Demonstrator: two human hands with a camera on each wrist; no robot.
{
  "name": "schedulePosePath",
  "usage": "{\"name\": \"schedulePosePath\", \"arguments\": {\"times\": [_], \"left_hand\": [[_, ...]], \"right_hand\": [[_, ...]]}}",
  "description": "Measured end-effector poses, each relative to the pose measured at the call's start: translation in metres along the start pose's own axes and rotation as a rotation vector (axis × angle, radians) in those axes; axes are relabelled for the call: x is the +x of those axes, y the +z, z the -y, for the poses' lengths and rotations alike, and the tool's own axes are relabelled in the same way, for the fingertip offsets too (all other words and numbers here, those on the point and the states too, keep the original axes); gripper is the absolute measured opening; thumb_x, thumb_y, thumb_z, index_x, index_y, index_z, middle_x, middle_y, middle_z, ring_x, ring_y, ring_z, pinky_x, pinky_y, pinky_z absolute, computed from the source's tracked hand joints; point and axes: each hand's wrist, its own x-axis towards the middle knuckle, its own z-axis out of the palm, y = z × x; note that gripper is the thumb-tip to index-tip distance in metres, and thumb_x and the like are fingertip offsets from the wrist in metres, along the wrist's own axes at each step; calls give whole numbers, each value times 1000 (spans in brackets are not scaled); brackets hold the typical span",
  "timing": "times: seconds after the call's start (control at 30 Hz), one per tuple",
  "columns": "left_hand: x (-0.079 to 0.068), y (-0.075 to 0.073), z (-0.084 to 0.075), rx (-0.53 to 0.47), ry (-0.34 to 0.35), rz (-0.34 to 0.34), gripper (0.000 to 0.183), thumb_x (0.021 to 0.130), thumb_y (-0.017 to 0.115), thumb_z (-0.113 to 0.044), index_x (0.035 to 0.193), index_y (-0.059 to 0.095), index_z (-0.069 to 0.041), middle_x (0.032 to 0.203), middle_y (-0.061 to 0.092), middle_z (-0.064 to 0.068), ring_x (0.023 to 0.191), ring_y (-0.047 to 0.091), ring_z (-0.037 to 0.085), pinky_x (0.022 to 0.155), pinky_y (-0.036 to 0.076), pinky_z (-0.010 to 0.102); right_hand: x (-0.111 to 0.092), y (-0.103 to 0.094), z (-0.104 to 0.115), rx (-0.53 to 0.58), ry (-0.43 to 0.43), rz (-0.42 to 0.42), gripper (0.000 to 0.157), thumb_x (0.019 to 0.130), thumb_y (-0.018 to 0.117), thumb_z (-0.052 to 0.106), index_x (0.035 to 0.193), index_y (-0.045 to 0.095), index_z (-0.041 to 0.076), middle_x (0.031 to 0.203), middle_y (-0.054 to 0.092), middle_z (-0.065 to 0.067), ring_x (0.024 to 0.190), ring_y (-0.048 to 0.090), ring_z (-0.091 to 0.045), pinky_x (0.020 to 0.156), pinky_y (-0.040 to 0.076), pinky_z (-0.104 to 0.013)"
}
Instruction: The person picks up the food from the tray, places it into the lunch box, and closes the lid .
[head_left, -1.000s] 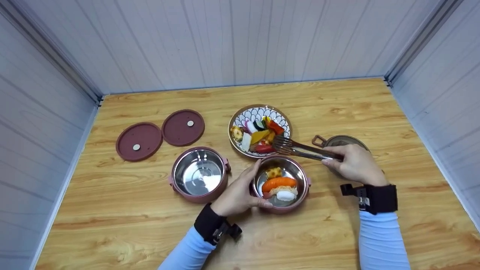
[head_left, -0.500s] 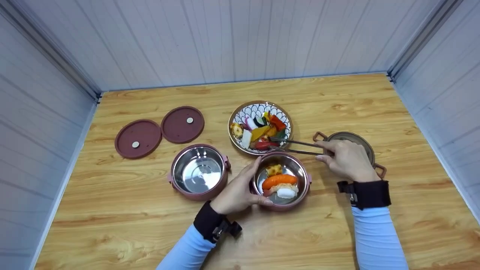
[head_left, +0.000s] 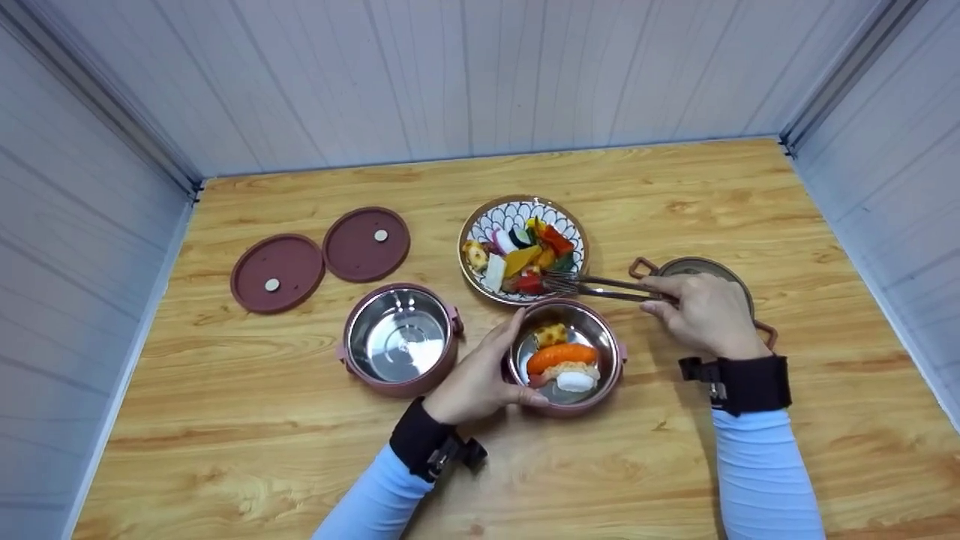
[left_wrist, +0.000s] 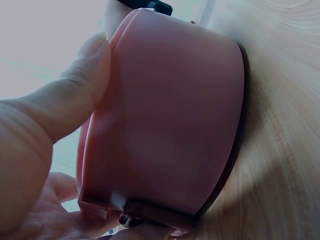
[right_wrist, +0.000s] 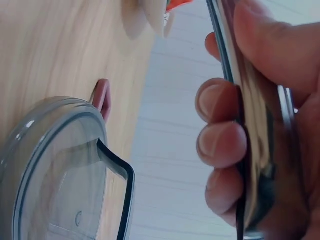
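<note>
Hand (left) (head_left: 480, 384): spread wide, gripping pot (left_wrist: 175, 110) with food (head_left: 561, 358) | hand (right) (head_left: 706, 313): curled round tongs (right_wrist: 260, 132)

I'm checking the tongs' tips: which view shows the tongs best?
The head view: it shows the tongs from the right hand to the tips at the plate. The right wrist view shows only part of them, close up in the fingers; the left wrist view shows none that I can make out.

This place looks like a lab booth, because pale panel walls (head_left: 480, 82) enclose the wood-patterned table (head_left: 615, 480) on three sides.
</note>
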Motion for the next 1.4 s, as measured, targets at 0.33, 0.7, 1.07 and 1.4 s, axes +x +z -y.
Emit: {"name": "schedulePosePath", "arguments": {"times": [0.33, 0.7, 1.07, 1.4], "left_hand": [[-1, -4, -3, -1, 6, -5, 123, 68, 87, -45, 160, 11, -15, 162, 18, 15, 147, 20, 27, 118, 19, 41], [-1, 1, -1, 9, 2, -1, 123, 68, 87, -45, 160, 11, -17, 162, 19, 13, 146, 22, 26, 118, 20, 39], [-3, -2, 1, 10, -8, 7, 123, 69, 87, -44, 160, 10, -16, 162, 18, 17, 146, 21, 28, 118, 20, 40], [-1, -2, -1, 5, 8, -4, 122, 69, 88, -43, 160, 11, -16, 162, 19, 16, 146, 21, 27, 118, 20, 40]], "right_hand": [[5, -4, 5, 38, 53, 94, 38, 86, 76, 34, 120, 74, 16, 99, 72, -19, 88, 65, -42, 70, 48, -57], [2, -4, 7, 18, 73, 103, 38, 86, 76, 34, 121, 74, 18, 99, 73, -17, 87, 66, -40, 64, 47, -55], [-2, -9, 7, 89, 66, 2, 32, 86, 77, 32, 114, 76, 17, 101, 74, -15, 88, 68, -39, 63, 49, -53], [-2, -13, 5, 108, 41, -15, 30, 87, 77, 30, 113, 77, 16, 100, 74, -14, 86, 68, -38, 62, 49, -53]]}}
